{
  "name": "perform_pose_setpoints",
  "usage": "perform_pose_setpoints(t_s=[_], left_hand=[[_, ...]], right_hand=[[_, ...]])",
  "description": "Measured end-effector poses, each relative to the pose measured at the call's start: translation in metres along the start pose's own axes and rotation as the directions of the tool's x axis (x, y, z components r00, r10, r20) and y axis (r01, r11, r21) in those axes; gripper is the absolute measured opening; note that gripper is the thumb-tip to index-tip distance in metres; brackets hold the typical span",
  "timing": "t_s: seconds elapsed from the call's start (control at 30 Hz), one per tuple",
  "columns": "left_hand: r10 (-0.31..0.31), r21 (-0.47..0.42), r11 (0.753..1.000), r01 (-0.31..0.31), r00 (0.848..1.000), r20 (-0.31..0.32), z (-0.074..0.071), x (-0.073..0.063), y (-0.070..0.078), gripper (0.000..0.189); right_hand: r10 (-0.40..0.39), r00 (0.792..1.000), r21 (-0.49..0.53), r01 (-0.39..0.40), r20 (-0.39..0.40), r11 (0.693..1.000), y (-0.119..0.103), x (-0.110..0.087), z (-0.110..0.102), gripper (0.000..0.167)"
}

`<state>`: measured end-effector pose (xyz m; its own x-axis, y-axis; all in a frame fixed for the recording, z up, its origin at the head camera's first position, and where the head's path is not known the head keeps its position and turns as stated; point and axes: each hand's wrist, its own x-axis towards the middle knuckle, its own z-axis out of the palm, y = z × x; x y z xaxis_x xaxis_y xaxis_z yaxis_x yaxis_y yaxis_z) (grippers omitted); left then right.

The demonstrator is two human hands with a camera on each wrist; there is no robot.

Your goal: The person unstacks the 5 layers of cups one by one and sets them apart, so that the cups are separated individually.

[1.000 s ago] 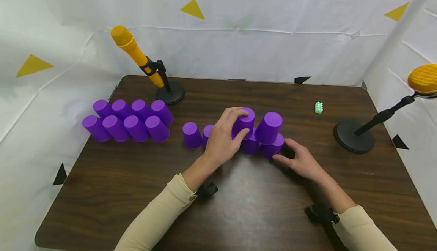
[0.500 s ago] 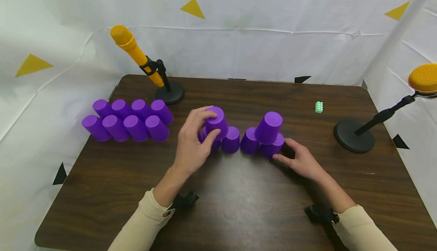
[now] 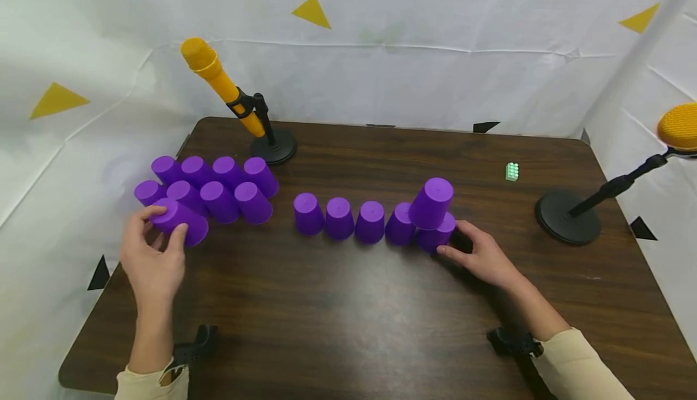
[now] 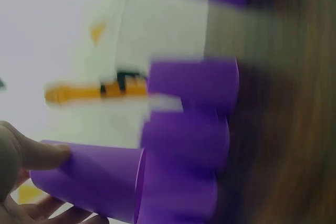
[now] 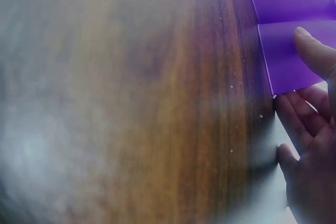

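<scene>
At the far left, my left hand (image 3: 155,261) grips an upside-down purple cup (image 3: 182,223), tilted, in front of the left group of cups (image 3: 220,202). In the left wrist view the thumb lies along this held cup (image 4: 100,179), near its closed end. My right hand (image 3: 481,258) holds the end cup (image 3: 432,239) of a row of upside-down purple cups (image 3: 339,218), thumb in front and fingers at its side. One more purple cup (image 3: 432,203) sits on top, across the two rightmost cups. The right wrist view shows the thumb on the end cup (image 5: 289,61).
A yellow microphone on a black stand (image 3: 274,146) is behind the left cups. Another black stand (image 3: 568,218) with a yellow head stands at right. A small green brick (image 3: 512,172) lies at the back right of the dark wooden table (image 3: 337,327). White sheeting (image 3: 425,85) surrounds the table.
My left hand has carried its cup from beside the stacked cup leftward, past the row, to the left group. The right hand has stayed at the end cup.
</scene>
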<state>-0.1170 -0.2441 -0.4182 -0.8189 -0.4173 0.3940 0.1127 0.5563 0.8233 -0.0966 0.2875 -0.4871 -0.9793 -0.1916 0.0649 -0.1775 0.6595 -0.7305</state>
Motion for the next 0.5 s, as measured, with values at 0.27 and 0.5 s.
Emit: perform_pose_setpoints(t_s=[0.27, 0.5], left_hand=[[-0.174, 0.184, 0.964, 0.191, 0.979, -0.105, -0.014, 0.03, -0.061, 0.04], [-0.223, 0.215, 0.947, 0.239, 0.97, -0.096, -0.017, 0.042, -0.078, 0.041]], right_hand=[[0.007, 1.0, 0.005, -0.007, 0.009, 1.0, 0.002, -0.002, 0.001, 0.053], [0.013, 1.0, -0.005, -0.013, 0.011, 1.0, 0.003, -0.002, 0.0, 0.055]])
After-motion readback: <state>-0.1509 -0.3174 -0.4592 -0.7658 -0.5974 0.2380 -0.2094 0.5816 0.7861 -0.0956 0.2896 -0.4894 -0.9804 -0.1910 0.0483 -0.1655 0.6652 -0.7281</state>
